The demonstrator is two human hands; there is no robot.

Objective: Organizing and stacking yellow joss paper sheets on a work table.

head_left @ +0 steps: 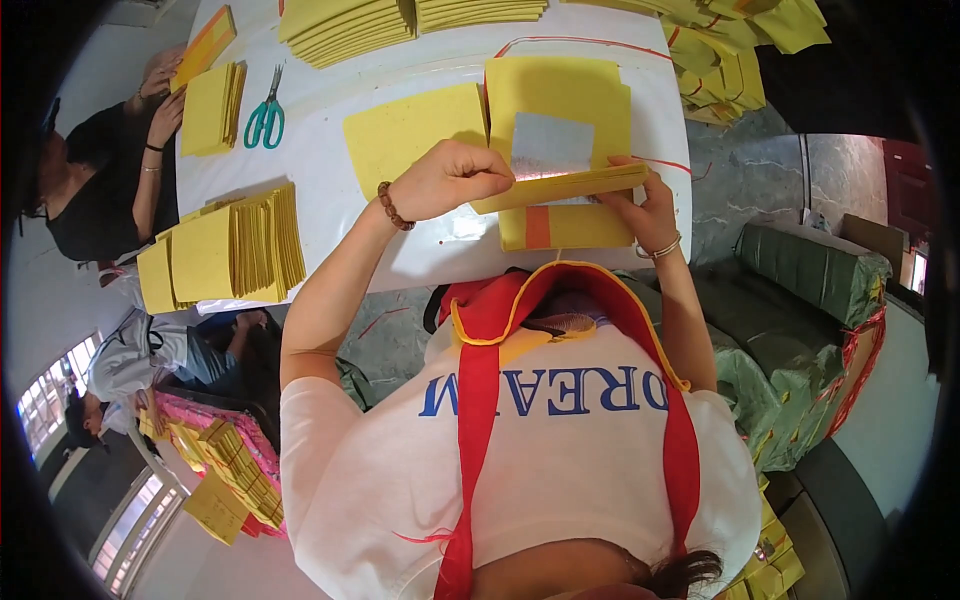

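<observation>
In front of me, a thin stack of yellow paper [570, 188] is tipped up on its long edge over the table. My right hand [645, 212] grips its right end, thumb in front and fingers behind. At the left end, my left hand [455, 180] is closed, thumb and forefinger pinched at the stack's corner. Closer to me lies a yellow paper bundle [585, 228] with an orange band [538, 228]. Behind the held stack is a larger yellow paper pile [610, 105] bearing a grey-white rectangle [553, 140]. Yellow paper [405, 125] also lies beyond my left hand.
On the white table [330, 120] lie teal-handled scissors [265, 122], with yellow stacks [235, 245] at the near left and more [345, 30] at the far edge. A co-worker's hands [165, 100] handle yellow paper at the left. Green wrapped bales [800, 270] stand at right.
</observation>
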